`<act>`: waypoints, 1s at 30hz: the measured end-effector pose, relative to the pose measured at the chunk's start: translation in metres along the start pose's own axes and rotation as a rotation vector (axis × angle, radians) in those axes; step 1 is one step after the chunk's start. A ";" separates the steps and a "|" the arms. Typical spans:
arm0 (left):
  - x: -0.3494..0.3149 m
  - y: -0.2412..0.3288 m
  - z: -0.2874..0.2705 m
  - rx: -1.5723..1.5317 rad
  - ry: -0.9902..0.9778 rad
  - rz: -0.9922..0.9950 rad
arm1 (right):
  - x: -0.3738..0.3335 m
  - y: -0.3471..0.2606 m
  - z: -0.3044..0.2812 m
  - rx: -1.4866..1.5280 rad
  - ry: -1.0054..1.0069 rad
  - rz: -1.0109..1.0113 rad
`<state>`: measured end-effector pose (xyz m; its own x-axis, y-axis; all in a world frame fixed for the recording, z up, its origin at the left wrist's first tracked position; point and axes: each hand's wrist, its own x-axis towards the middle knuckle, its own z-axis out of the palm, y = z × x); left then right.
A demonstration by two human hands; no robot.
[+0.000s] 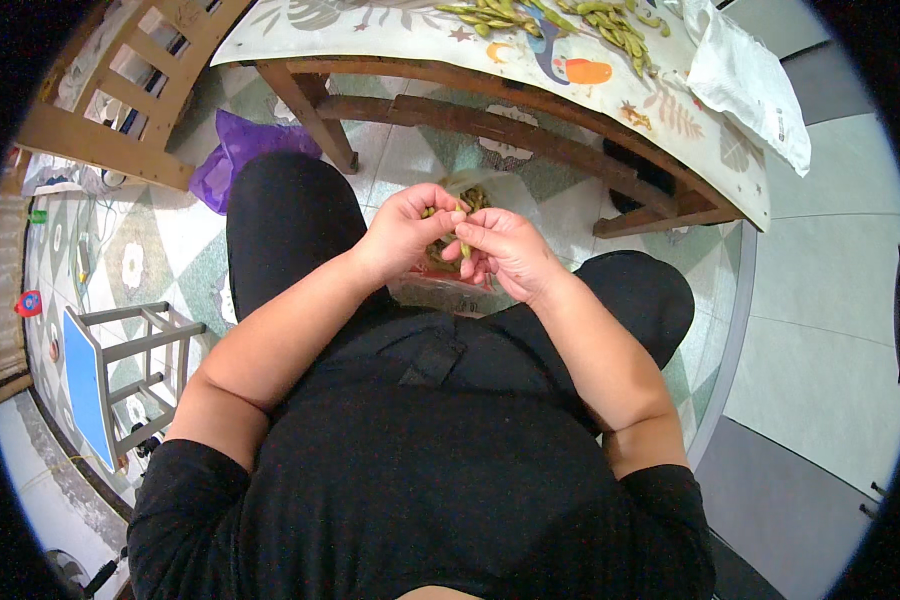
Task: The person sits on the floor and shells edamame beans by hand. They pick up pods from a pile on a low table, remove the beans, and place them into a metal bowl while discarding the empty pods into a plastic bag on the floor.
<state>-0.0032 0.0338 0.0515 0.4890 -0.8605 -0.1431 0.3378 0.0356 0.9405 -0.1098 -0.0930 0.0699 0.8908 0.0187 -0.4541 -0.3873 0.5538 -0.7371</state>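
In the head view, a slim green bean pod (pixel 466 250) is held directly between the two hands, at the tips of the fingers, above an opened clear plastic bag (pixel 442 292) that is set between the knees. The left hand (pixel 408 228) is curled nearly closed, thumb and forefinger being pinched together at the pod; the right hand (pixel 510 250) is brought in from the other side, its thumb pressed inward and its remaining fingers loosely bent. Neither hand is clearly nearer, as the pod is met by both. Its long axis appears to be pointed roughly toward and away from the body (much of it is covered by the fingers, so whether one pod or two pieces are held cannot be told).

Counted: two hands, one clear bag and two heaps of pods, a left heap (pixel 485 17) and a right heap (pixel 620 35), spread on one table (pixel 400 42) beyond the knees. The pods in the bag and heaps are too overlapped to be counted. One white sack (pixel 745 85) is draped over the table's right corner; one purple bag (pixel 245 150) and one blue-topped stool (pixel 90 390) are seen at left.
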 end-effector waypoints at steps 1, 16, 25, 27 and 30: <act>-0.001 0.000 0.001 -0.030 -0.004 -0.001 | 0.000 0.001 0.000 0.002 0.000 0.014; -0.007 -0.001 0.006 0.095 0.029 0.148 | 0.001 0.013 -0.001 0.336 -0.149 0.011; -0.004 -0.011 0.010 -0.652 0.099 -0.344 | 0.010 0.014 -0.001 0.015 0.146 -0.176; -0.003 -0.011 0.013 -0.720 0.091 -0.360 | 0.012 0.018 -0.003 -0.060 0.183 -0.235; -0.001 -0.020 0.014 -0.864 0.019 -0.320 | 0.014 0.021 0.008 -0.126 0.309 -0.303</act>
<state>-0.0216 0.0269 0.0372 0.2798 -0.8863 -0.3690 0.9385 0.1715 0.2998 -0.1037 -0.0741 0.0519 0.8632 -0.3888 -0.3219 -0.1627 0.3895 -0.9065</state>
